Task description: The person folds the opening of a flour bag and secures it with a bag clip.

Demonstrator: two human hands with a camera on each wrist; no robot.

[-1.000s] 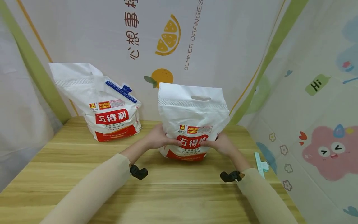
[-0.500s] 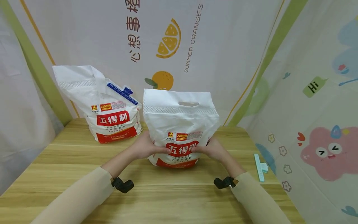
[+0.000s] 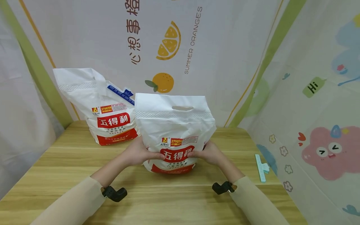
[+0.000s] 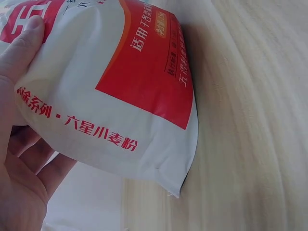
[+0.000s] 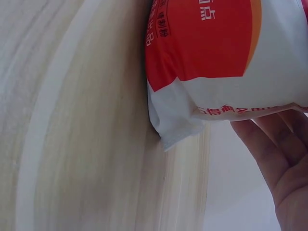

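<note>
A white-and-red flour bag (image 3: 174, 131) stands upright near the middle of the table in the head view, its top flap with the handle slot raised. My left hand (image 3: 140, 153) grips its left side, thumb on the front and fingers behind. On the opposite side my right hand (image 3: 209, 153) holds it the same way, its thumb over the red label. The left wrist view shows the fingers (image 4: 36, 159) curving behind the bag (image 4: 106, 91). In the right wrist view, the bag's lower corner (image 5: 175, 115) is at the tabletop, with the fingers (image 5: 269, 144) behind its side.
A second flour bag (image 3: 112, 107), closed at its slanted top by a blue clip (image 3: 121, 94), stands at the back left, partly behind the held one. A pale turquoise clip (image 3: 262, 168) lies near the table's right edge. Printed curtains (image 3: 225, 47) enclose the wooden table (image 3: 168, 200).
Both hands have moved the held flour bag left and toward me. It now overlaps the right edge of the second bag, which has stayed in place.
</note>
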